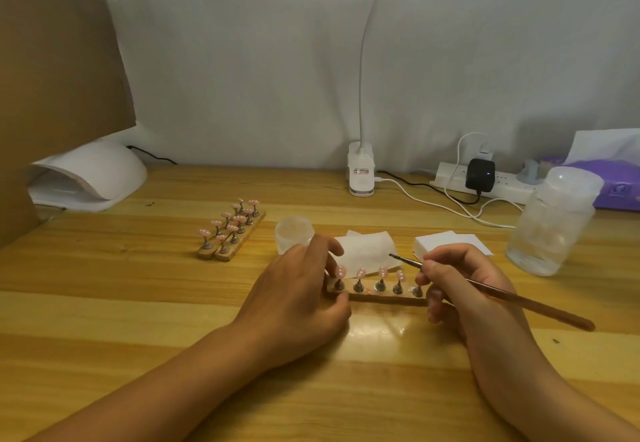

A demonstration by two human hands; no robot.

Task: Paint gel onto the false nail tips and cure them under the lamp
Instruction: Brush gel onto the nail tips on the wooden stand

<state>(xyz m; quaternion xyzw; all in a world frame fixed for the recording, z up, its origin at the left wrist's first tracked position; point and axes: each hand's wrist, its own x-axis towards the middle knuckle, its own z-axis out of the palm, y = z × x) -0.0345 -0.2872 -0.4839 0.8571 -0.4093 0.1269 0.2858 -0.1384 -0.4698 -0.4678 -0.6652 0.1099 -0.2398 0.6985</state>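
Nail tips (pixel 360 272) on the strip (pixel 384 298) bore white dots; left hand (pixel 294 299) gripped its end, right hand (pixel 464 289) pinched the brush (pixel 519 299); lamp (pixel 90 175) curing apparently remained.

Glossy wooden table (pixel 138 303) — matt wooden strip (pixel 381 298), frosted plastic jar (pixel 554 220).

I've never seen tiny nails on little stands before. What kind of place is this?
Probably a home nail-art desk: false nail tips stand on a wooden holder, a white curing lamp sits back left, and the right hand holds a thin brush.
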